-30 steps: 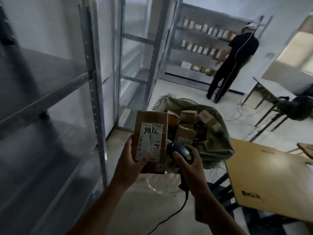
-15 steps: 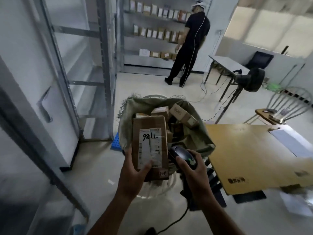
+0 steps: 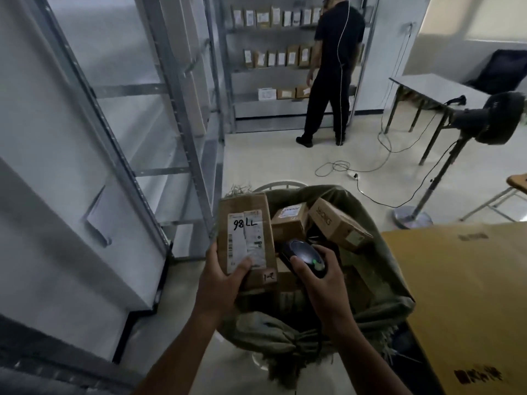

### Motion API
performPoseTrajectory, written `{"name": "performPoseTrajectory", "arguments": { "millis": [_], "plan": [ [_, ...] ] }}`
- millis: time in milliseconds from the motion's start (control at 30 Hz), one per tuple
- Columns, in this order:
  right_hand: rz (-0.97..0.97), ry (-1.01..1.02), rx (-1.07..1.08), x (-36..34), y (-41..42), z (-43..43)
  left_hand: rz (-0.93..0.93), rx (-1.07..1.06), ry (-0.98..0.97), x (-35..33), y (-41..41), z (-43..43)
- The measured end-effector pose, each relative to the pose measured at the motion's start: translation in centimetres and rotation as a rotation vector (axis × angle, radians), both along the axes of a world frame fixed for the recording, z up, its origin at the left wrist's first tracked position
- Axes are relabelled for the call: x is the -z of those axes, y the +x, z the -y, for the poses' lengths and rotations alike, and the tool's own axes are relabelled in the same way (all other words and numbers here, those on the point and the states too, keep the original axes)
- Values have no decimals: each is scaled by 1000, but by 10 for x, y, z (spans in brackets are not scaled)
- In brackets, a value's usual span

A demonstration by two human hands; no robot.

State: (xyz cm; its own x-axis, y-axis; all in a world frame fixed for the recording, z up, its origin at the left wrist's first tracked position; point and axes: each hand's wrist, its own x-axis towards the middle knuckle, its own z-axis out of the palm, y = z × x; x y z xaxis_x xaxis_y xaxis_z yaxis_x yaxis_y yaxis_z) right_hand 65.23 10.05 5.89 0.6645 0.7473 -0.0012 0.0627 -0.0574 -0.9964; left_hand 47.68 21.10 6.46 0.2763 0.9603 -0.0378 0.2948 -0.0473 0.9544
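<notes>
The "98 LL" parcel [image 3: 245, 238] is gripped in the left hand [image 3: 221, 276]; just beside it a barcode scanner [image 3: 303, 253] is clasped in the right hand [image 3: 319, 277] — scanning is judged underway, with further boxes [image 3: 288, 223] left in the sack [image 3: 385, 280] beneath.

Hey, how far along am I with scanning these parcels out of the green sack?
Early to midway, I'd judge. Done: rows of labelled parcels stand on the far grey metal shelves. In hand: your left hand holds the brown cardboard parcel marked 98LL, and your right hand grips the black handheld scanner beside it, green light on. Left: more brown boxes lie in the olive-green fabric sack.
</notes>
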Motion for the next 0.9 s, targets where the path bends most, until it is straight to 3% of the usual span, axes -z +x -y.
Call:
{"name": "performPoseTrajectory", "arguments": {
  "millis": [600,733,900],
  "plan": [
    [-51,-164,51,15,43,-134,-131,46,-144,36,70,-172],
    [-36,-178,109,21,48,-143,-241,121,-180,46,75,-194],
    [-41,-182,85,25,46,-142,-297,195,-85,58,72,-199]
  ]
}}
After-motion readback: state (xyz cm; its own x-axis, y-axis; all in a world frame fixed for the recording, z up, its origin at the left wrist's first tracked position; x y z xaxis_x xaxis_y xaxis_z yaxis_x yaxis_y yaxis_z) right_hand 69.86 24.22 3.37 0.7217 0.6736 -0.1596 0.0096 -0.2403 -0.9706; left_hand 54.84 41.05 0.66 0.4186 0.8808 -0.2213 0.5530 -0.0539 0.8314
